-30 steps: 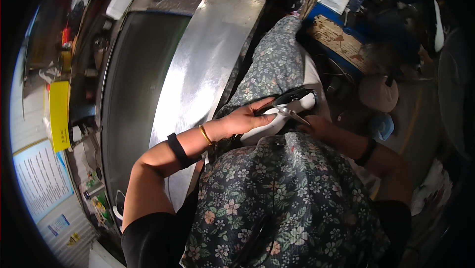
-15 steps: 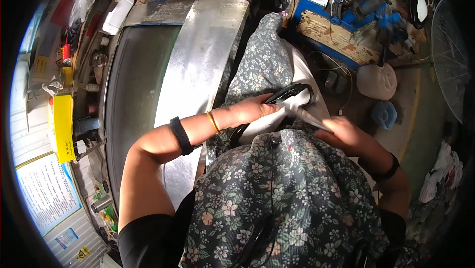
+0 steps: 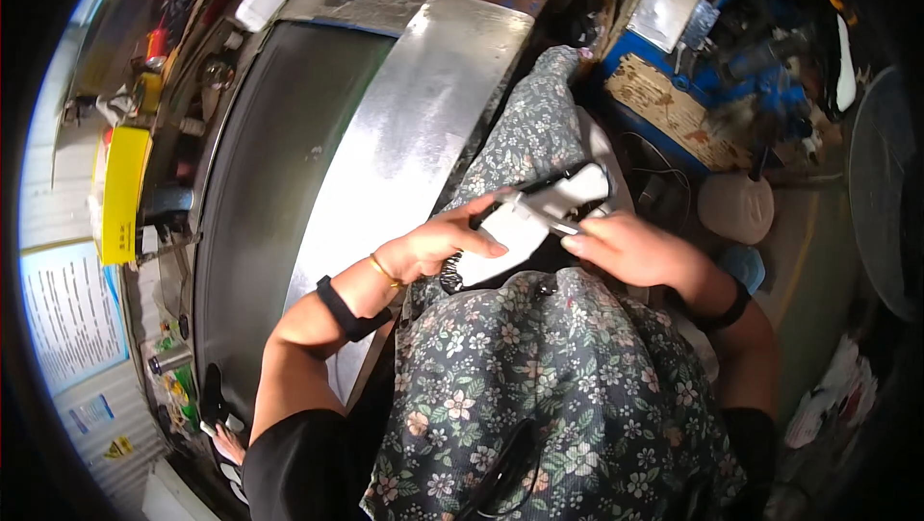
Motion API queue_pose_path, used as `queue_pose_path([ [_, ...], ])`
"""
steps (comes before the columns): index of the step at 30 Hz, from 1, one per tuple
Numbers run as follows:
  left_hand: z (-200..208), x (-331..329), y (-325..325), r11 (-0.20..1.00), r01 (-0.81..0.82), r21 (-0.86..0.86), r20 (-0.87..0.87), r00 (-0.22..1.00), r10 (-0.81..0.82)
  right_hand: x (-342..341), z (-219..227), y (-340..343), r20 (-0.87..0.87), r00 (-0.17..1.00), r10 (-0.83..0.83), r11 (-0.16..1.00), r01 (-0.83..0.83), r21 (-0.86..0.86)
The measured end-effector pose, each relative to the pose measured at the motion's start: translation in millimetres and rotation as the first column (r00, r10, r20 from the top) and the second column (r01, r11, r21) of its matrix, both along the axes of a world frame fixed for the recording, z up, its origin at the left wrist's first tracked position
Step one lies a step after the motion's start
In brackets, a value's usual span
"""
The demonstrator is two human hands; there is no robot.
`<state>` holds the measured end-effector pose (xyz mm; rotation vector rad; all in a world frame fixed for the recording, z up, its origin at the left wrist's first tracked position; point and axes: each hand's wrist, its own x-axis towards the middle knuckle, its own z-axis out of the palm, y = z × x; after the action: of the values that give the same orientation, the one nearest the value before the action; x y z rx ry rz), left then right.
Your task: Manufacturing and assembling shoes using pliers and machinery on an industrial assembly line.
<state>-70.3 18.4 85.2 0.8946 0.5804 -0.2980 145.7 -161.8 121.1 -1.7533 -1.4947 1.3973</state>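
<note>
Across my lap lies a shoe upper on a last (image 3: 520, 240), its white underside facing up and its black edge gathered in pleats near the heel or toe end. My left hand (image 3: 441, 242) is closed round its left end, thumb on the white face. My right hand (image 3: 630, 247) grips the handle of a silver metal hand tool (image 3: 551, 220), which looks like pincers. The head of this tool rests over the white underside, close to my left fingertips. Blur hides whether its jaws bite the edge. Beneath the shoe is a flowered apron (image 3: 539, 367).
At left runs a dark conveyor belt (image 3: 279, 155) with a shiny metal edge plate (image 3: 414, 107). A blue machine (image 3: 664, 88) with a worn board stands at upper right, near a white container (image 3: 736, 208). Another person's hand (image 3: 229, 444) shows at lower left.
My right hand has swung the tool up and left over the white underside. The left hand has shifted left and down along the shoe. The view has turned, and another person's hand has appeared.
</note>
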Motion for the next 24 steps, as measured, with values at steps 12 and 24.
queue_pose_path([
  [12, -55, -44, -18, -0.318, 0.275, 0.907, -0.295, 0.955, -0.014, 9, -104, 243, 0.355, 0.761, -0.542, 0.809, 0.359, 0.466],
  [24, -39, -23, -22, 0.052, -0.225, 0.973, 0.228, 0.971, -0.073, 160, -11, 87, 0.339, 0.79, -0.511, 0.664, 0.113, 0.739],
])
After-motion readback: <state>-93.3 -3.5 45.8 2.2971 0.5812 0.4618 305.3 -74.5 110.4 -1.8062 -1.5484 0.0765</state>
